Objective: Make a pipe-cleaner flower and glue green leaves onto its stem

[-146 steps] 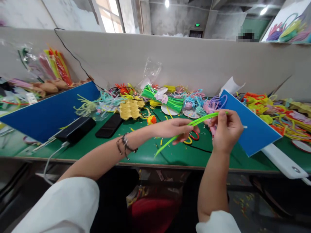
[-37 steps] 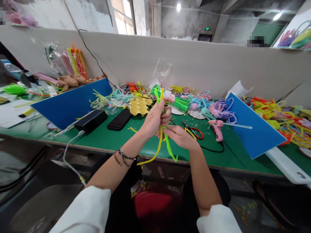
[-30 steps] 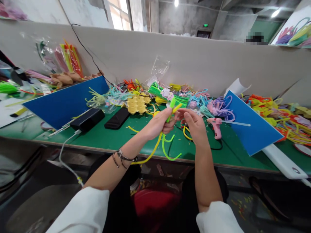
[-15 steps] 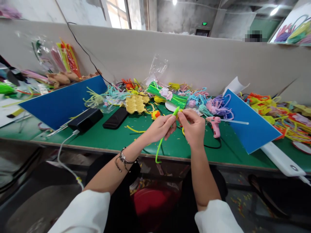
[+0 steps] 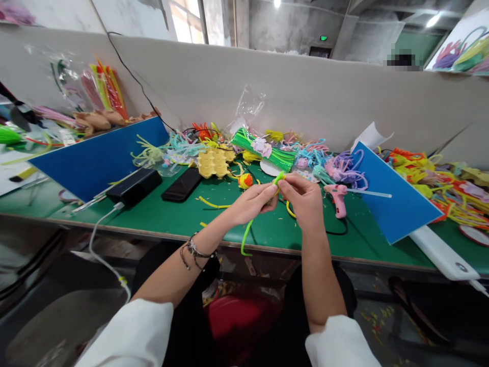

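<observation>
A bright green pipe cleaner point(image 5: 247, 238) runs through my left hand point(image 5: 256, 200), its bent tail hanging below over the table's front edge. The fingers of that hand are closed on it. My right hand point(image 5: 304, 199) meets the left one and pinches the upper part of the pipe cleaner, which curves between the fingertips. Just behind my hands lies a small orange and yellow piece point(image 5: 245, 181). To the left, a loose yellow pipe cleaner point(image 5: 212, 204) rests on the green table point(image 5: 191, 220).
A pink glue gun point(image 5: 338, 200) stands at right by a blue panel point(image 5: 399, 196). Leftward are a phone point(image 5: 182, 185), a black box point(image 5: 134, 188) and another blue panel point(image 5: 103, 162). Behind are a yellow egg-tray piece point(image 5: 212, 163) and bagged green pipe cleaners point(image 5: 280, 159).
The green end at my fingertips has gone from straight and upward-pointing to curved over towards my right hand. Both hands stay in nearly the same place.
</observation>
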Demonstrator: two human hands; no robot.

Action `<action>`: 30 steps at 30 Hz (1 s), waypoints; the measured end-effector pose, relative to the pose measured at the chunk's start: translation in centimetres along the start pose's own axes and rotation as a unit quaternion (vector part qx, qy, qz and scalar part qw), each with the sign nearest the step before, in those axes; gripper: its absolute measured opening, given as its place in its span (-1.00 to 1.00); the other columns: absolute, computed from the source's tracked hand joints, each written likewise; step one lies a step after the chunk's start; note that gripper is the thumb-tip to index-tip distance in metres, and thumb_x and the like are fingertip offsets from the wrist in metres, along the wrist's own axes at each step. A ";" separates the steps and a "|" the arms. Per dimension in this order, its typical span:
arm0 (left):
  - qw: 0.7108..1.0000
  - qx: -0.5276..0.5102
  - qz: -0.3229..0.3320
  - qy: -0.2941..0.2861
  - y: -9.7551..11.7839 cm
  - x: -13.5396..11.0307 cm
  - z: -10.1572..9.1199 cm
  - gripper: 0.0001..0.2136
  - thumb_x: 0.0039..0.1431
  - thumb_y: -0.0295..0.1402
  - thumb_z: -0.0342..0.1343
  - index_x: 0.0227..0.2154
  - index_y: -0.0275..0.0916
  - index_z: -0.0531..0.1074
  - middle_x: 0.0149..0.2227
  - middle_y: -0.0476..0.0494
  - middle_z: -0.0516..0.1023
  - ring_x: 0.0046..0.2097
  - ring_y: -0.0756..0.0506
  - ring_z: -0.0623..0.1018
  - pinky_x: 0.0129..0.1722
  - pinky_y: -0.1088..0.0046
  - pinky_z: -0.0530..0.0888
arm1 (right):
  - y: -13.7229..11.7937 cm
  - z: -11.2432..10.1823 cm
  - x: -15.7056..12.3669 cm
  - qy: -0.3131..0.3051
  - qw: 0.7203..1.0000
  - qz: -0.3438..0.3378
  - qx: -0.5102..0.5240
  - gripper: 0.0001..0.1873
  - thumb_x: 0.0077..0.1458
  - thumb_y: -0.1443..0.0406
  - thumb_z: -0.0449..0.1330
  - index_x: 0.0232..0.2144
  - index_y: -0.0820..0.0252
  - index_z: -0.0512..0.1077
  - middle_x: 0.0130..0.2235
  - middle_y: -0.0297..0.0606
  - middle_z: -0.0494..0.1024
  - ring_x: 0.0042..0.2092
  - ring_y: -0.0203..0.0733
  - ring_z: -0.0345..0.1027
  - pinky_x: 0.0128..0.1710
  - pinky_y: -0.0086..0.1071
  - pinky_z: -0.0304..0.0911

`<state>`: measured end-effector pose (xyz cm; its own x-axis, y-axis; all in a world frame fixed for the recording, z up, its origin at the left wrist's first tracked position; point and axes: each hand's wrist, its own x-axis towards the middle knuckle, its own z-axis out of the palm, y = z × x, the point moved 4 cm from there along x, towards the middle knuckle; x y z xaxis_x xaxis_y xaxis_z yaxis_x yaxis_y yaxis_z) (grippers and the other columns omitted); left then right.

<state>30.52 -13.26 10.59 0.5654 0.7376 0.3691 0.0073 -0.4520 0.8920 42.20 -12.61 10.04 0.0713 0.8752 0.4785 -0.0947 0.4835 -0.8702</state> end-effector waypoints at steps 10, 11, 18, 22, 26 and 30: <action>0.999 -0.026 -0.032 -0.006 -0.9 -0.1 0.1 -0.53 0.18 0.07 -0.15 -0.60 -0.24 0.18 -0.69 0.12 0.11 -0.63 0.10 0.10 -0.64 0.54 0.07 | -0.1 -0.1 0.0 0.015 1.000 0.000 0.016 -0.73 -0.12 0.11 0.28 -0.56 0.19 0.41 -0.60 -0.45 0.32 -0.59 -0.45 0.12 -0.62 -0.50 0.10; 0.999 -0.028 -0.031 -0.001 -1.0 -0.1 0.1 -0.52 0.17 0.09 -0.14 -0.63 -0.23 0.14 -0.68 0.12 0.10 -0.63 0.11 0.09 -0.64 0.54 0.07 | 0.1 -0.1 0.0 0.010 1.000 0.003 0.014 -0.73 -0.11 0.11 0.28 -0.55 0.20 0.41 -0.59 -0.45 0.32 -0.58 -0.45 0.13 -0.61 -0.51 0.10; 0.992 -0.115 -0.054 -0.019 -1.4 0.3 0.4 -0.53 0.10 0.11 -0.05 -0.62 -0.20 0.08 -0.68 0.18 0.00 -0.65 0.13 0.02 -0.68 0.57 0.01 | -0.2 0.5 -0.1 -0.076 0.996 0.012 -0.035 -0.62 -0.03 0.00 0.20 -0.49 0.22 0.47 -0.57 -0.43 0.32 -0.57 -0.46 0.11 -0.61 -0.52 0.07; 0.991 -0.112 -0.066 -0.009 -1.6 0.3 0.4 -0.52 0.11 0.10 -0.06 -0.64 -0.19 0.05 -0.68 0.16 0.00 -0.64 0.13 0.02 -0.67 0.57 0.01 | -0.6 0.9 -0.3 -0.111 0.993 -0.007 -0.037 -0.63 0.01 0.01 0.18 -0.44 0.19 0.52 -0.44 -0.35 0.48 -0.39 -0.34 0.33 -0.41 -0.46 0.26; 1.000 -0.001 -0.008 0.017 -1.0 0.2 0.2 -0.69 0.18 -0.09 -0.05 -0.45 -0.25 0.28 -0.62 0.12 0.13 -0.59 0.08 0.13 -0.60 0.57 0.11 | -0.3 0.5 -0.1 -0.068 0.996 -0.041 -0.025 -0.66 0.06 0.02 0.16 -0.47 0.15 0.51 -0.38 -0.32 0.53 -0.30 -0.28 0.38 -0.28 -0.40 0.32; 0.975 0.214 0.046 0.042 -0.5 -0.2 -0.2 -0.73 0.22 -0.30 -0.10 -0.08 -0.29 0.33 -0.44 -0.01 0.40 -0.44 0.02 0.34 -0.43 0.56 0.26 | 0.0 -1.4 0.4 0.032 0.998 -0.054 -0.008 -0.64 0.08 0.00 0.12 -0.47 0.14 0.49 -0.43 -0.32 0.51 -0.32 -0.27 0.39 -0.34 -0.39 0.31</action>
<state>30.24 -13.09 10.08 0.5110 0.7141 0.4786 0.3135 -0.6732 0.6697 43.62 -12.29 10.08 0.1434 0.8149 0.5616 -0.0666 0.5741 -0.8160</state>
